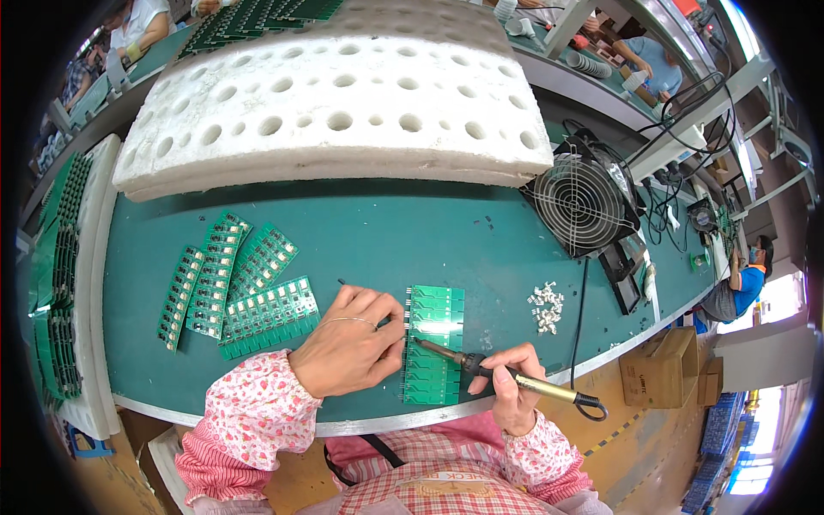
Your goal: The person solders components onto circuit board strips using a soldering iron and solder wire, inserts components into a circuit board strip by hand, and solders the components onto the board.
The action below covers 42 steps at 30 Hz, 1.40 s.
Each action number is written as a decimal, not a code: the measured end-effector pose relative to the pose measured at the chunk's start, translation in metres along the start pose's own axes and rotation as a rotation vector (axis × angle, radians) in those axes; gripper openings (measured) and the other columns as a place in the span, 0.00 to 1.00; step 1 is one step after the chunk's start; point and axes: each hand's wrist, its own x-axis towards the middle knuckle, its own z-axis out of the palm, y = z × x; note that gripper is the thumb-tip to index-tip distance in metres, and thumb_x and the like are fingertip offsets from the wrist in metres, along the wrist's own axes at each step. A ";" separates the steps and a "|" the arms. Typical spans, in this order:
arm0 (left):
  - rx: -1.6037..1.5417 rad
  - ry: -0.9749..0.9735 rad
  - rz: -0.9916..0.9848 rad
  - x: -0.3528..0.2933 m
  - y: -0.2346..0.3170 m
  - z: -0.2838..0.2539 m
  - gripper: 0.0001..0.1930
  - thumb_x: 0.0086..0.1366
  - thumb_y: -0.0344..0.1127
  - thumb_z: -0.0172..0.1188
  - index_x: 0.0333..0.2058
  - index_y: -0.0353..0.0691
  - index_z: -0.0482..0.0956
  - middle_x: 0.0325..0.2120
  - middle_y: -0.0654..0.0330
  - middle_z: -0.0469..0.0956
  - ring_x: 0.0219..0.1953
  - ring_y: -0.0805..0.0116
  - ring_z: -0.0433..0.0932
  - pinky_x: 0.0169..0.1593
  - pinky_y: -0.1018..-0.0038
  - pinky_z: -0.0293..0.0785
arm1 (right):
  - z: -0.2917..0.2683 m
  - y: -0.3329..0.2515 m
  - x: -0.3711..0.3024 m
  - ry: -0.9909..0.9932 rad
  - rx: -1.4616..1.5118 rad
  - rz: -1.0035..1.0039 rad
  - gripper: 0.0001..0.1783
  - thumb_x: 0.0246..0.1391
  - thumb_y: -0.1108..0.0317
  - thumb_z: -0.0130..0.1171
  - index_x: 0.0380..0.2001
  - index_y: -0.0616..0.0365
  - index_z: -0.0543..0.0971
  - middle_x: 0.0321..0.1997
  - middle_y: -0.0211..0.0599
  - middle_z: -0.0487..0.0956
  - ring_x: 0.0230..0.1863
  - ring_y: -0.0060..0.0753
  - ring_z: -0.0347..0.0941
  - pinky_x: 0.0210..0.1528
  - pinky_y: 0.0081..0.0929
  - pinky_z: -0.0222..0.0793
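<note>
A green circuit board lies upright before me near the table's front edge, with a row of pins or leads along its left side. My right hand is closed around the handle of a soldering iron. The iron's tip points left and reaches the board's left edge. My left hand rests at that same edge, its fingers curled and thumb side close to the iron's tip. What those fingers pinch, if anything, is hidden. A small dark end shows just beyond the knuckles.
Several populated circuit boards lie fanned on the left. Small white parts are heaped at right, near the iron's cord. A fan stands behind them. White foam with holes spans the back; more boards stand far left.
</note>
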 end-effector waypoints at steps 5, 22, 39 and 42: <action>0.026 -0.022 0.011 0.002 0.000 0.001 0.07 0.50 0.31 0.58 0.28 0.36 0.74 0.33 0.59 0.68 0.40 0.60 0.68 0.46 0.64 0.62 | 0.000 -0.001 0.003 -0.017 -0.018 0.009 0.08 0.57 0.70 0.51 0.32 0.65 0.71 0.23 0.38 0.77 0.21 0.23 0.76 0.24 0.19 0.73; 0.109 -0.035 0.005 0.001 0.002 0.005 0.09 0.51 0.33 0.59 0.29 0.35 0.75 0.34 0.59 0.68 0.41 0.61 0.67 0.47 0.65 0.62 | 0.000 -0.001 0.002 -0.020 -0.005 0.007 0.08 0.56 0.70 0.51 0.32 0.65 0.70 0.22 0.38 0.77 0.21 0.23 0.76 0.24 0.19 0.73; 0.098 -0.003 0.003 0.003 0.001 0.006 0.07 0.51 0.32 0.59 0.28 0.37 0.73 0.33 0.59 0.67 0.38 0.62 0.67 0.45 0.66 0.61 | 0.002 0.000 0.003 -0.007 -0.016 -0.011 0.08 0.57 0.69 0.51 0.32 0.65 0.71 0.21 0.38 0.77 0.21 0.23 0.76 0.24 0.18 0.71; 0.093 0.002 0.000 0.002 0.000 0.008 0.07 0.50 0.31 0.59 0.27 0.38 0.73 0.33 0.59 0.67 0.38 0.61 0.67 0.44 0.65 0.61 | 0.001 0.000 0.003 -0.006 -0.013 0.009 0.08 0.57 0.69 0.51 0.32 0.65 0.71 0.21 0.38 0.77 0.21 0.23 0.76 0.24 0.18 0.72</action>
